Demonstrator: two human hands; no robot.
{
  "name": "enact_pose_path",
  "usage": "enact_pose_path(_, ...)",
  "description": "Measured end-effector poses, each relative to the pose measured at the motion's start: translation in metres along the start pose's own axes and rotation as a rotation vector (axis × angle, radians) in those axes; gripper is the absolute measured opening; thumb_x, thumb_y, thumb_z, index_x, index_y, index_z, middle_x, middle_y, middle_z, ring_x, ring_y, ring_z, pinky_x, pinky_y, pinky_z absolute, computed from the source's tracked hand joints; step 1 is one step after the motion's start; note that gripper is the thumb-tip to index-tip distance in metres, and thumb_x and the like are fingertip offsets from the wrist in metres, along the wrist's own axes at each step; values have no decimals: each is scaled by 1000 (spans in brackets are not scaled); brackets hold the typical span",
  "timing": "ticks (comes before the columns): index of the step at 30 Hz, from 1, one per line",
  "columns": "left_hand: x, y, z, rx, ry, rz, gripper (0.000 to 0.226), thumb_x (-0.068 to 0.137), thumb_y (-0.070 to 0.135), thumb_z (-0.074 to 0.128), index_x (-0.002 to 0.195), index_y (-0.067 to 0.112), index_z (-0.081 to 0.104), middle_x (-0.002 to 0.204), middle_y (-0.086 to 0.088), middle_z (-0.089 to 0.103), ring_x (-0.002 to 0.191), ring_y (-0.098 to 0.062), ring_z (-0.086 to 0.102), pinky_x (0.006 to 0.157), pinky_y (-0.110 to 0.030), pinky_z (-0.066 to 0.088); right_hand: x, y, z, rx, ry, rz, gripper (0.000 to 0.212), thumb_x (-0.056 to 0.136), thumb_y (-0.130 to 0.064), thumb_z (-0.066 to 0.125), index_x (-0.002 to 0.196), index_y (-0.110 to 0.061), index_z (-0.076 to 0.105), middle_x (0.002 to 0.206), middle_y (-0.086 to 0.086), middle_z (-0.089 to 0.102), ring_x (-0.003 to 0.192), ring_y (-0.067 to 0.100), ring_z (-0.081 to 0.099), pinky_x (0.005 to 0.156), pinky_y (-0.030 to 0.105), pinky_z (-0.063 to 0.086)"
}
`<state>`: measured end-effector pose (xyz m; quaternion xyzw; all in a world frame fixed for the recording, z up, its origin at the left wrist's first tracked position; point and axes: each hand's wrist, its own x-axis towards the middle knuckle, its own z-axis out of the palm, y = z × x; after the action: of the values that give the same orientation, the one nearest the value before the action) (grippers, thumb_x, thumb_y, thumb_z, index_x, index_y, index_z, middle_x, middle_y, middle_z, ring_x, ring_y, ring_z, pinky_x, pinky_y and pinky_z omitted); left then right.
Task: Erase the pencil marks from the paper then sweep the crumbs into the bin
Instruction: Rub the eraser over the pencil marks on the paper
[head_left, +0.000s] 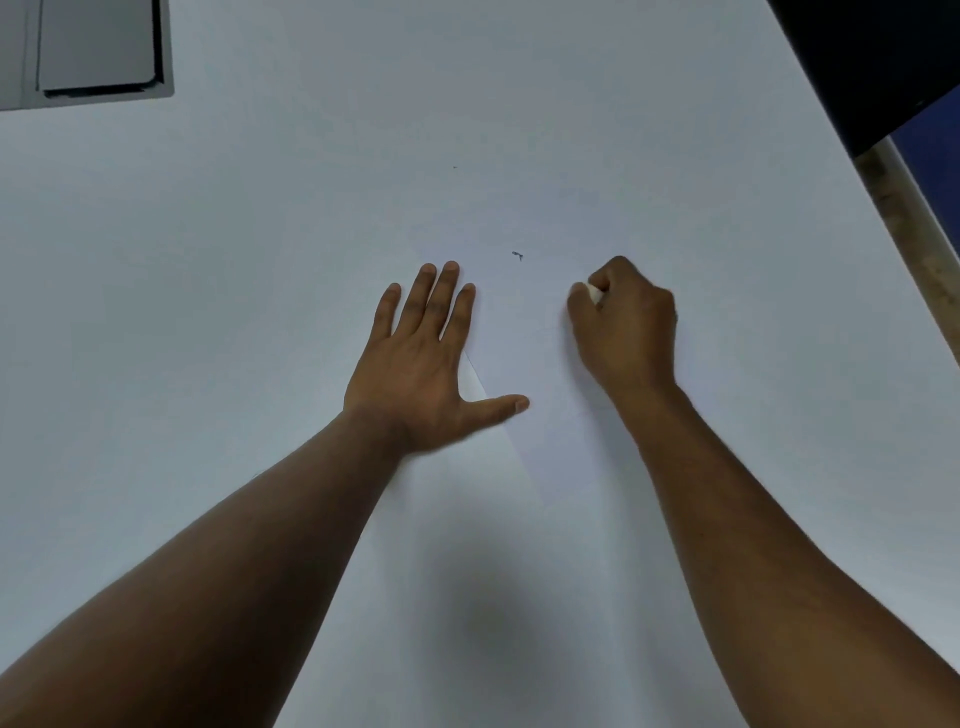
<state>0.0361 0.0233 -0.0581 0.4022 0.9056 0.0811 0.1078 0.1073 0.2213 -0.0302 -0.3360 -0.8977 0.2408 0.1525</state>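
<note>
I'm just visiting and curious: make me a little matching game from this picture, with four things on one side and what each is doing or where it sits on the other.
Things:
1. left hand
2. right hand
3. eraser
4. grey panel

States:
A. pinched in closed fingers
B. far left corner of the table
C. flat, fingers spread, on the paper
D. curled into a fist

Pairs: 1-C, 2-D, 3-A, 4-B

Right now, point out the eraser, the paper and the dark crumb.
eraser (596, 294), head view, on the white tip showing between the right hand's fingers.
paper (524, 353), head view, on the bare sheet between both hands.
dark crumb (517, 255), head view, on the speck beyond the hands.
</note>
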Motion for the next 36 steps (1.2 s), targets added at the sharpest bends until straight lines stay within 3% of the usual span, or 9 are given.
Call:
enact_pose_path(8,0,-4,3,-1,16,34,119,79,94,17,164,13,3,172,-8,-10,158,-23,-15,128,-51,-3,-44,-51,32,12,-139,-257,17,93,-28,57,92,-11,59,73,6,66,68,29,64,60,33,48)
enact_pose_path(12,1,0,-1,5,-19,2,123,76,99,15,163,16,-6,170,-4,-20,156,-20,-23,127,-51,-7,-12,-16,9,-54,-58,-78,17,91,-28,55,87,-11,57,75,12,67,72,35,62,64,35,48)
enact_pose_path(17,1,-1,-1,8,-17,-5,122,77,100,16,163,17,-8,170,-3,-21,155,-19,-25,127,-51,-8,0,17,-11,-2,-64,19,19,91,-26,57,81,-10,56,69,-2,61,64,18,58,62,28,46)
enact_pose_path(21,1,0,-2,8,-17,-10,123,77,100,17,163,16,-8,170,-3,-21,155,-19,-26,127,-50,-8,2,19,-8,293,11,206,18,88,-32,63,85,-14,64,71,0,65,65,17,61,65,34,55)
enact_pose_path(23,1,0,-2,-5,-24,-6,123,76,100,18,163,17,-8,170,-2,-21,155,-18,-26,127,-49,-8,0,21,-9,454,34,304,17,89,-33,65,89,-17,65,69,-1,66,55,14,62,63,39,58)
enact_pose_path(25,0,0,-3,-37,-14,-9,121,77,99,19,164,17,-6,170,-1,-20,155,-17,-24,127,-47,-9,-2,22,-10,499,21,315,14,91,-31,65,95,-18,67,70,-1,66,50,11,61,58,33,57)
enact_pose_path(29,9,10,-5,-86,71,-19,113,83,92,21,164,16,3,172,-3,-10,158,-20,-14,128,-46,-3,-3,25,-11,521,-19,266,15,92,-28,66,101,-17,70,78,12,65,65,21,66,56,17,51)
enact_pose_path(33,34,24,-2,-108,104,80,108,87,85,28,164,13,5,173,-5,-2,158,-21,-11,128,-43,-3,-3,31,-12,491,-77,252,18,89,-29,70,104,-19,70,67,-9,53,61,8,66,73,33,60)
enact_pose_path(36,45,24,0,-123,78,92,109,87,85,29,164,13,1,173,-4,-5,158,-20,-15,128,-42,-5,-3,29,-12,417,-89,202,18,87,-31,71,102,-21,69,71,-10,59,70,13,68,77,39,58)
